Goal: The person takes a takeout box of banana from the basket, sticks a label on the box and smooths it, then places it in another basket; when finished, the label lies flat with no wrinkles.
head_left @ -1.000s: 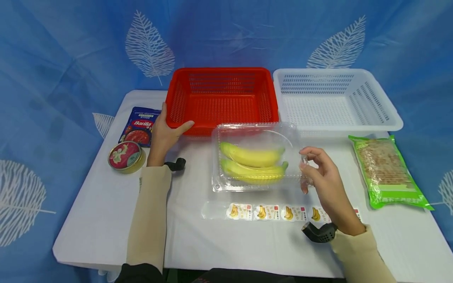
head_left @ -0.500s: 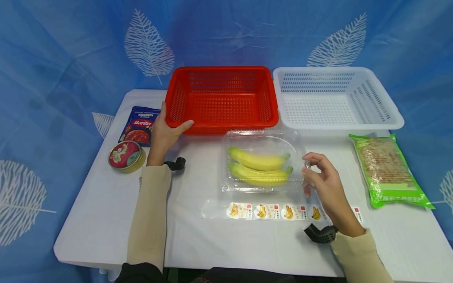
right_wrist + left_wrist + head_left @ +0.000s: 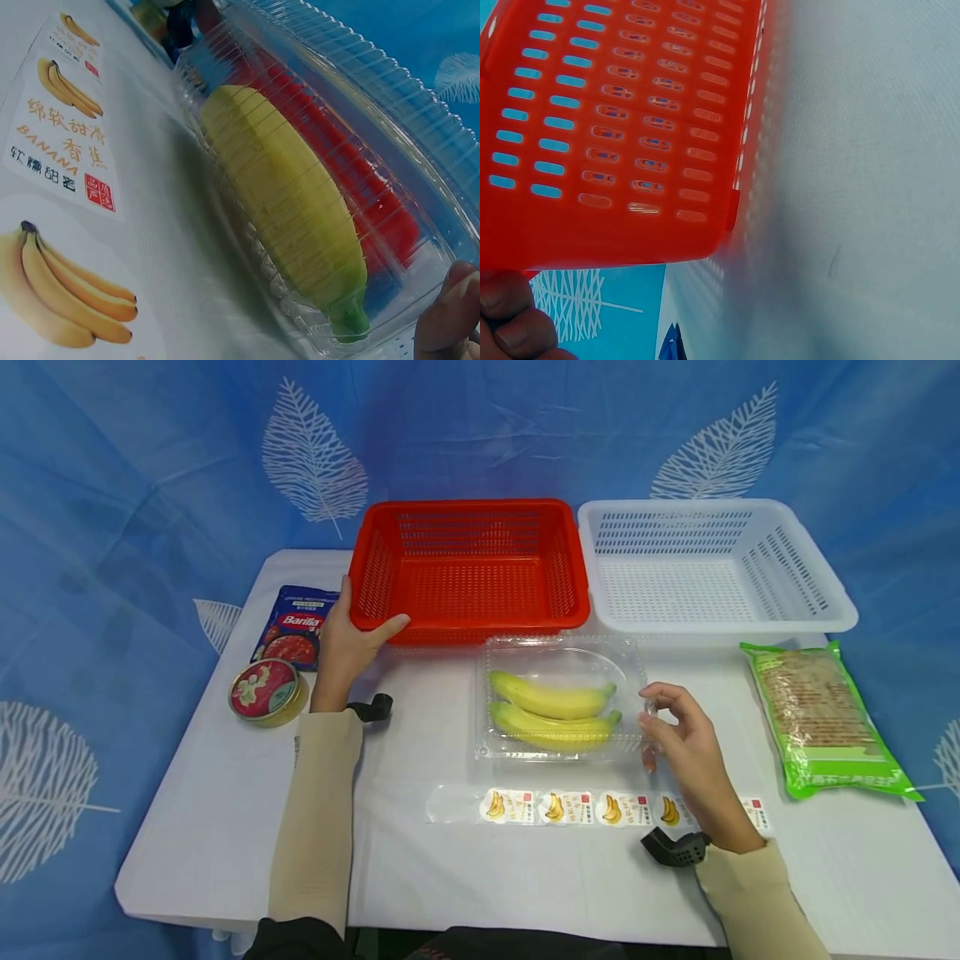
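Observation:
My left hand grips the left front corner of a red plastic basket. In the left wrist view, curled fingers show beside the basket's slotted wall. My right hand pinches the right edge of a clear plastic clamshell box, in front of the basket. Two yellow bananas lie inside it, and its lid is down. The right wrist view shows one banana through the clear wall, the box tilted in that view. Whether the box touches the table cannot be made out.
A strip of banana stickers lies in front of the box. At the left are a Barilla pouch and a round tin. A white basket stands at the back right, with a green food bag before it.
My right hand has shifted the box with the bananas to the right and a little toward me, then slightly back. The left hand keeps its grip on the red basket.

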The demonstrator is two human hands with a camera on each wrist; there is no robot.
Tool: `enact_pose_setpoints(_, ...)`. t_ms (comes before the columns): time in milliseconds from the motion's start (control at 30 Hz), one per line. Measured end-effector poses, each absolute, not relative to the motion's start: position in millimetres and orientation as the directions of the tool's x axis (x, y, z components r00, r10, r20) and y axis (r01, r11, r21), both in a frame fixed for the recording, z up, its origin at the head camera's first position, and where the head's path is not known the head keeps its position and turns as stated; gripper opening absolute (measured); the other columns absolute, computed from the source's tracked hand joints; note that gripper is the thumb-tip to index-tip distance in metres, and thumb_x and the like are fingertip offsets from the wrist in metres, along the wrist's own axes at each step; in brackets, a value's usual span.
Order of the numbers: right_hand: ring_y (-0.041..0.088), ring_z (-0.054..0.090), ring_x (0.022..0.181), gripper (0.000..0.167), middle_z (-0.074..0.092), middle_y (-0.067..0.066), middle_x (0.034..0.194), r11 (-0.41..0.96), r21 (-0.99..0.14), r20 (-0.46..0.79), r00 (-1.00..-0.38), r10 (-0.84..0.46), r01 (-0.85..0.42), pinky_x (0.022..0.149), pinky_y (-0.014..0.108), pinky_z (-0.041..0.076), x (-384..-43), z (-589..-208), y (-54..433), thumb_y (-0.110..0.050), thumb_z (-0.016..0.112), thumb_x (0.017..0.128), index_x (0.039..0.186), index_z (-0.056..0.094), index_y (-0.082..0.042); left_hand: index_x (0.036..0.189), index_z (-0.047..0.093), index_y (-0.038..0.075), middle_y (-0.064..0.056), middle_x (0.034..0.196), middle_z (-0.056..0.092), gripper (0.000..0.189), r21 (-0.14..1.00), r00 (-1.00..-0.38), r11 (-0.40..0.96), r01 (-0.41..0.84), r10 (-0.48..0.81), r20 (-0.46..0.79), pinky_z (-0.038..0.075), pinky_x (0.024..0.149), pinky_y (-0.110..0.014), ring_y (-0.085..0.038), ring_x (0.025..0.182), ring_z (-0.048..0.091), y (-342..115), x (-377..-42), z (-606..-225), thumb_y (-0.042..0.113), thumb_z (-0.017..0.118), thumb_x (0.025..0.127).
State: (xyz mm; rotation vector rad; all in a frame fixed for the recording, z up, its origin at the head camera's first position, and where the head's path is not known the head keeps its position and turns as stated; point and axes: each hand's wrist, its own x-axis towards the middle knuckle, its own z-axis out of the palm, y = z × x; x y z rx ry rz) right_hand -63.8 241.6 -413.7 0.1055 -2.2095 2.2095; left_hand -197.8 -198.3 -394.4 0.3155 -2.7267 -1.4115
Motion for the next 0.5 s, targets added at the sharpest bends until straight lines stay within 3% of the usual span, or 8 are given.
enact_pose_setpoints(500,0.011,0.049,0.05,0.026,0.044,0.014,0.108,0.009,-0.999,0.046,-0.999,0.002,-0.046,0.04,0.027,0.042,-67.9,-423.5,241.2,0.003,0.056,0.101,0.127,0.054,0.0,0.165,0.002,0.028,-0.006,0.165,0.028,0.121,0.812,-0.98,0.567,-0.14,-0.195,-0.034,0.041,0.11,-0.054,-0.031,0.147,0.034,-199.5,-198.2,-394.5,0.071,0.074,0.078)
